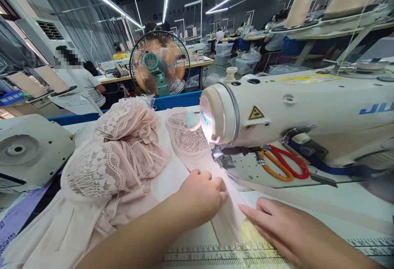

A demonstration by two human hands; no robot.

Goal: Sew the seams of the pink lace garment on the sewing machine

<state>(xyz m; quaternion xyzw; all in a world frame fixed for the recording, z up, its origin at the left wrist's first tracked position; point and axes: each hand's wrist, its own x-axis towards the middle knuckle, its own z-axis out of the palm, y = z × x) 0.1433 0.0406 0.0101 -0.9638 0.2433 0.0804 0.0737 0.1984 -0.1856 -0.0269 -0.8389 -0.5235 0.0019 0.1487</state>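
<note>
A pale pink lace garment piece (191, 139) lies under the head of the white sewing machine (258, 113), its plain band running toward me. My left hand (203, 197) rests on that band with its fingers curled onto the fabric, left of the needle area. Lower right, my right hand (273, 224) lies with its index finger stretched along the band's edge; its other fingers are partly bent. Beneath the right fingertips is a yellowish patch (250, 234). Heaped on the left is a pile of pink lace garments (101, 166).
Orange-handled scissors (277, 170) and red-handled scissors (292, 160) lie by the machine base. A ruler strip (191, 256) crosses the front edge. Behind the table stands a fan (160, 63); another machine (30, 154) is at left. People sit farther back.
</note>
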